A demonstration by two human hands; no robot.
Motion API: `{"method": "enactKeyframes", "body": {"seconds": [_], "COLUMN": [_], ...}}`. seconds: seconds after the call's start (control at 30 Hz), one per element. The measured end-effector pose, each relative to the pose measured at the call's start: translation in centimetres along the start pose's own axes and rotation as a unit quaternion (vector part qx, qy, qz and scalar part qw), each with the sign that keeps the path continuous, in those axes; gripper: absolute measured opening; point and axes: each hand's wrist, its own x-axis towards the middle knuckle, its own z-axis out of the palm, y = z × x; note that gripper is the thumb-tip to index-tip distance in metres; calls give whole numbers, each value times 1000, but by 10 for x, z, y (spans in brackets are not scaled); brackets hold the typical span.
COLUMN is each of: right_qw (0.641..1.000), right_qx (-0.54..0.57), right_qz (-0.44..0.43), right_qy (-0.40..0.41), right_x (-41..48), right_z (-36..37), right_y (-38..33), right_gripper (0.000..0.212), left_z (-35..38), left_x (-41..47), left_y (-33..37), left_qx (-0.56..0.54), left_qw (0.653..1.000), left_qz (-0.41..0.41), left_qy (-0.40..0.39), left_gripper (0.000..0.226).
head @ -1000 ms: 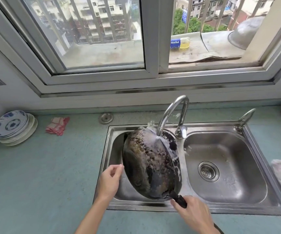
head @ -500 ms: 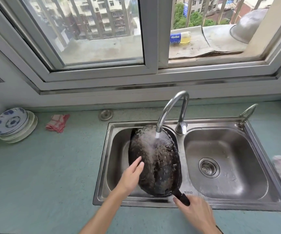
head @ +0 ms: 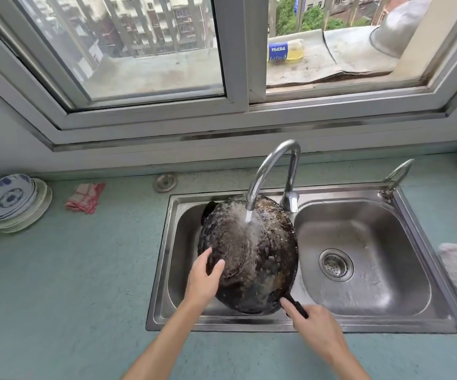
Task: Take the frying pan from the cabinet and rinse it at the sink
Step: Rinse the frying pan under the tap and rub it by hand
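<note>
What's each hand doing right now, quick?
Left hand: open, fingers touching the frying pan.
Right hand: closed around the pan's black handle.

At the sink (head: 386,325) there are one frying pan (head: 260,270), two basins (head: 372,237), one tall tap (head: 261,171), one small spout (head: 397,174) and two grips, the left grip (head: 202,275) and the right grip (head: 315,327). Left of the sink the desk (head: 57,283) bears one stack of plates (head: 7,198), one red cloth (head: 84,197) and one round metal cap (head: 165,182); behind the sink lie one bottle (head: 285,52) and one metal bowl (head: 397,28)
</note>
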Motion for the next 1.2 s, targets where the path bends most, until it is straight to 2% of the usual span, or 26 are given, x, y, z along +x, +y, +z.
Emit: {"method": "enactKeyframes", "body": {"seconds": [0.13,0.3,0.43,0.57,0.7,0.73,0.83,0.87,1.03,1.2], "right_qw": [1000,997,993,987,982,978,969,964,944,921], "right_qx": [12,49,90,127,143,158,195,212,252,277], "right_qz": [4,27,33,37,50,63,85,93,126,162], "right_qy": [-18,-45,-67,-95,-115,-119,-128,-132,-171,-222], "right_x": [2,12,17,18,17,16,16,16,15,16], "right_z": [1,4,14,24,27,27,27,27,29,32], "right_y": [0,2,3,6,5,5,1,1,-4,-7], "right_gripper": [61,76,70,67,62,66,67,64,60,61], "left_z": [-5,-18,-25,-30,-30,-31,-41,-45,-61,-71], "left_x": [4,12,10,8,8,8,9,9,11,8], "left_y": [-16,-42,-45,-34,-26,-24,-18,-18,-16,-10], "left_qx": [27,-110,-212,-261,-267,-289,-367,-385,-426,-467], "left_qw": [997,978,956,945,946,939,907,897,877,865], "left_qz": [-46,-179,-200,-191,-184,-189,-205,-215,-221,-182], "left_qy": [62,-2,-35,-50,-15,-7,-7,-9,6,21], "left_gripper": [90,128,146,134,124,114,60,51,29,25]}}
